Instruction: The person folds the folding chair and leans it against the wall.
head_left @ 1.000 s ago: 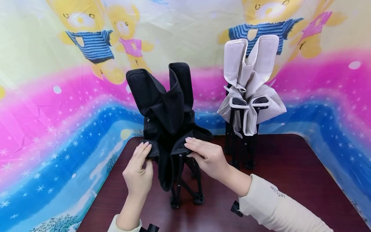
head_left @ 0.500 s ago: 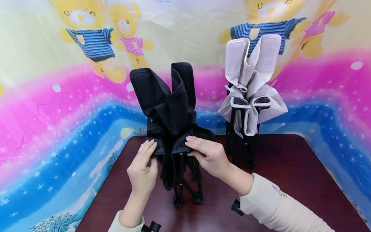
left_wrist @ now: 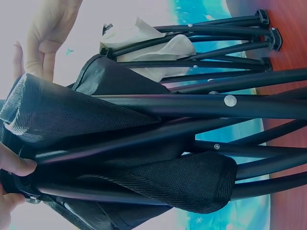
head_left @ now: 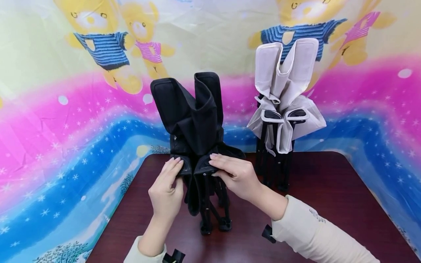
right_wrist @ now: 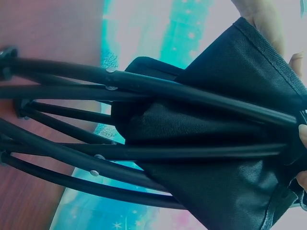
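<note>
A black folding chair [head_left: 204, 128] stands upright on the table, its fabric bunched in folds and its legs drawn close together. My left hand [head_left: 167, 188] grips the front left seat corner, thumb underneath and fingers on top. With my right hand [head_left: 238, 179] I pinch the front right corner the same way. The two corners sit nearly side by side, the fabric between them hanging down in a fold. In the left wrist view, crossed black tubes [left_wrist: 192, 105] with silver rivets run from the fabric toward the table. The right wrist view shows the chair's fabric [right_wrist: 216, 120] around similar tubes.
A white folding chair [head_left: 286, 80] with black legs stands folded at the back right of the dark red table [head_left: 315, 219]. Behind the table hangs a cloth backdrop [head_left: 210, 33] printed with bears.
My left hand has moved right with the left seat corner, narrowing the gap to the right corner. The black chair's left legs and back have shifted right too; my right hand stays nearly still.
</note>
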`<state>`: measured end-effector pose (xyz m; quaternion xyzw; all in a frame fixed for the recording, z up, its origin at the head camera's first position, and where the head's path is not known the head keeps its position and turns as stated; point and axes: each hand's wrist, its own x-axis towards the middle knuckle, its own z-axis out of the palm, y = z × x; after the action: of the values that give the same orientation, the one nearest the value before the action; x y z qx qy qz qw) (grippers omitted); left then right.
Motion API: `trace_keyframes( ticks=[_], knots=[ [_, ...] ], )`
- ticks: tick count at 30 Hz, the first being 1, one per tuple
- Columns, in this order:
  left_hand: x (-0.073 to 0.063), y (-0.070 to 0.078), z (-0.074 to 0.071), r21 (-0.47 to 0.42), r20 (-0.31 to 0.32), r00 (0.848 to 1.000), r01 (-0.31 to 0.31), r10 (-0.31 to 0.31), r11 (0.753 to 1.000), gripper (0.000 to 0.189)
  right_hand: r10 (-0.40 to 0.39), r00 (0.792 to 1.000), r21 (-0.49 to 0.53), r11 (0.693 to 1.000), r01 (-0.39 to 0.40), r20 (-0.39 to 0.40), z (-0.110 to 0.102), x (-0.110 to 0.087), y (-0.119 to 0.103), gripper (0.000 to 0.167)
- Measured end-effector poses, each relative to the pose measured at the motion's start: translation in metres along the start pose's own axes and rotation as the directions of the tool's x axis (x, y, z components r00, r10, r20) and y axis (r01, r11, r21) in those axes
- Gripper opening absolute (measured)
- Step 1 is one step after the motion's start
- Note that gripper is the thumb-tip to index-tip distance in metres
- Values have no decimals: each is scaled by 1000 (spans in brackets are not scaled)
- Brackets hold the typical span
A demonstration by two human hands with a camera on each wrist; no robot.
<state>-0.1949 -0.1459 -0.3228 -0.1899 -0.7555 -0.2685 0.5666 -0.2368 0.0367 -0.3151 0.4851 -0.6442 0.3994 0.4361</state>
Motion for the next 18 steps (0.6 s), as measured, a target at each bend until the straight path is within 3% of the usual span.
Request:
trace_keyframes(
  ticks=[18],
  knots=[
    [4,6,5,-25,16,1000,-1,2,1000,31,0,1000,-18,1000,0,16,0,3,0,22]
  ],
)
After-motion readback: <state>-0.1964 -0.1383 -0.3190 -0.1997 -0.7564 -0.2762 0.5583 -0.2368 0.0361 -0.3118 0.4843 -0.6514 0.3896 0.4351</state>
